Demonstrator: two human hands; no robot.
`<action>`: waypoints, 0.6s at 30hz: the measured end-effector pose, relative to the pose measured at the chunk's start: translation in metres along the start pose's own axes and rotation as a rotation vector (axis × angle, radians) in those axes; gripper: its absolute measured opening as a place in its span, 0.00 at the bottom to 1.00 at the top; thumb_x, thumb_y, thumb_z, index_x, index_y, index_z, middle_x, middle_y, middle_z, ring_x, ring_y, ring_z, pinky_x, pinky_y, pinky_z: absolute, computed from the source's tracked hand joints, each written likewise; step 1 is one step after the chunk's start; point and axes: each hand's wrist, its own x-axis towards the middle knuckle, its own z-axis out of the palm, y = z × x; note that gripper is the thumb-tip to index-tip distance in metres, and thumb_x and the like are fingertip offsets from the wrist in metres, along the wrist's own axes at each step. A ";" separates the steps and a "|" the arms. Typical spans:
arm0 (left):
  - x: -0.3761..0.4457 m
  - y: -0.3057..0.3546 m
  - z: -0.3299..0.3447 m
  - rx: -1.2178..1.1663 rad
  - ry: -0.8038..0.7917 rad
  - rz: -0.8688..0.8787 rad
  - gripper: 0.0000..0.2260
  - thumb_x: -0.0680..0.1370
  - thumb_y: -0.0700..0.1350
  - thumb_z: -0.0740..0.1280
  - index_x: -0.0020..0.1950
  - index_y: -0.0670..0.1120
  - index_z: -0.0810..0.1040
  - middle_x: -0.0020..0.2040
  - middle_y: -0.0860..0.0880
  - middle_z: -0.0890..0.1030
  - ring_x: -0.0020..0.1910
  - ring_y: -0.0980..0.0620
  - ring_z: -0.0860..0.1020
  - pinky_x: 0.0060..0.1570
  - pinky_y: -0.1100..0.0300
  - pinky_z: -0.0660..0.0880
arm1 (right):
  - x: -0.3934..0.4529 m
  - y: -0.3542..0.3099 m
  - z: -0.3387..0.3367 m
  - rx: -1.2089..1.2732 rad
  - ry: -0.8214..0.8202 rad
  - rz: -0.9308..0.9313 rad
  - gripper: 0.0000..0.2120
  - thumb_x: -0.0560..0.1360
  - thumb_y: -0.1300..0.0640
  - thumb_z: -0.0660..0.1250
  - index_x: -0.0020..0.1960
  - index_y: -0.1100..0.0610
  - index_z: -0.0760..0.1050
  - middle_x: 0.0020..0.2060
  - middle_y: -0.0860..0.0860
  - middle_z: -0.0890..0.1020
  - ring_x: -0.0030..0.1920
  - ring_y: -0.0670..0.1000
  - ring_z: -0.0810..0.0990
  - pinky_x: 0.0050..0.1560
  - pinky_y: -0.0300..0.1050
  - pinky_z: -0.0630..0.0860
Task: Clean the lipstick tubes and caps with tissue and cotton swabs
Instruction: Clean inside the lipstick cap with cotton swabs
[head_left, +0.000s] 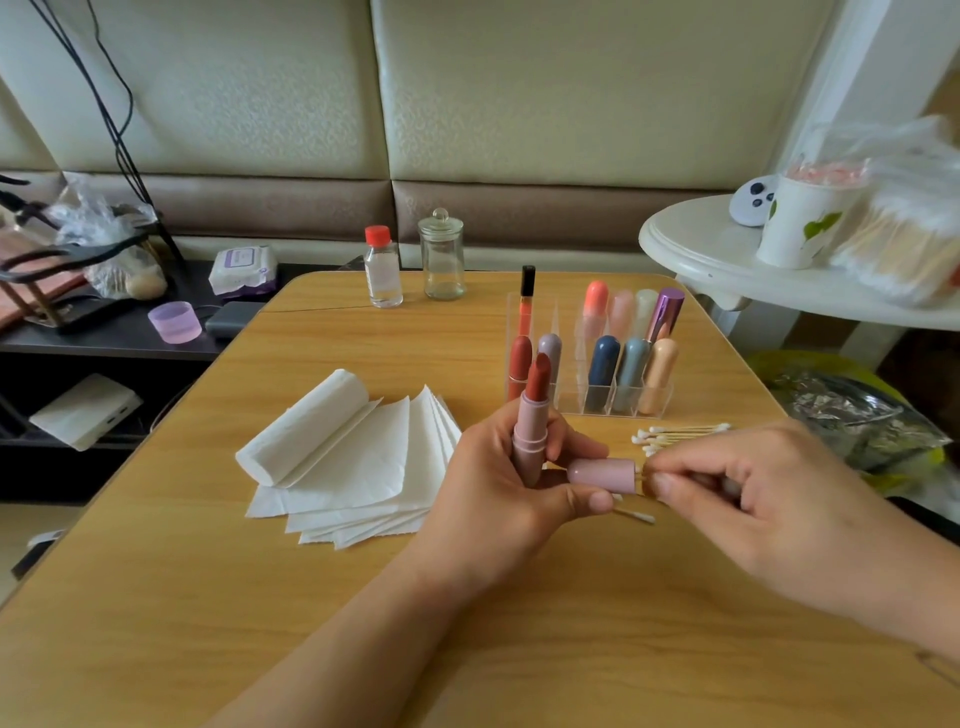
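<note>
**Swabbing out the pink cap, one tube down the line**

Both forearms come in from the bottom edge over the tabletop (156, 597), so that's the closest stuff. Left hand (498, 483) is curled round the open pink lipstick tube (531, 434), held upright with the red bullet sticking out, and its thumb and fingers also pinch the pink cap (602, 474), lying sideways with the mouth facing right. Right hand (748, 488) pinches a cotton swab (645, 477) right at that mouth, so I'd say we're mid cap-cleaning. Next bit probably needs the swab pushed in straight and twisted, without tipping the tube so the bullet smears something.

Around it, biggest first: the tissue roll (304, 426) with fanned sheets (363, 483) to the left, the clear organizer (592, 374) of other lipsticks just behind the hands, a glass jar (441, 257) and a red-capped bottle (383, 267) at the far edge, spare swabs (680, 435) beside the organizer, and one loose swab (635, 515) under the hands. Nothing really blocks anything, though the organizer sits close to the bullet.
</note>
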 end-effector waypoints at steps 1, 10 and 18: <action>0.000 0.000 0.000 0.002 -0.009 0.000 0.17 0.64 0.34 0.76 0.40 0.43 0.68 0.42 0.52 0.84 0.44 0.55 0.82 0.45 0.60 0.79 | 0.000 -0.001 0.000 0.003 -0.021 -0.003 0.16 0.79 0.55 0.68 0.32 0.49 0.75 0.23 0.43 0.67 0.24 0.44 0.64 0.26 0.32 0.57; -0.001 0.007 0.001 0.063 -0.124 0.032 0.17 0.73 0.34 0.71 0.44 0.57 0.74 0.48 0.50 0.82 0.47 0.52 0.80 0.50 0.58 0.77 | -0.007 -0.021 0.013 0.072 0.331 -0.004 0.11 0.74 0.45 0.67 0.40 0.49 0.83 0.28 0.44 0.79 0.28 0.45 0.76 0.28 0.34 0.68; -0.001 0.004 0.000 -0.014 -0.133 0.059 0.11 0.74 0.37 0.70 0.43 0.51 0.71 0.47 0.48 0.82 0.49 0.46 0.80 0.53 0.46 0.78 | -0.012 -0.035 0.033 0.117 0.493 -0.022 0.09 0.77 0.52 0.67 0.44 0.54 0.83 0.37 0.42 0.82 0.36 0.43 0.80 0.33 0.35 0.72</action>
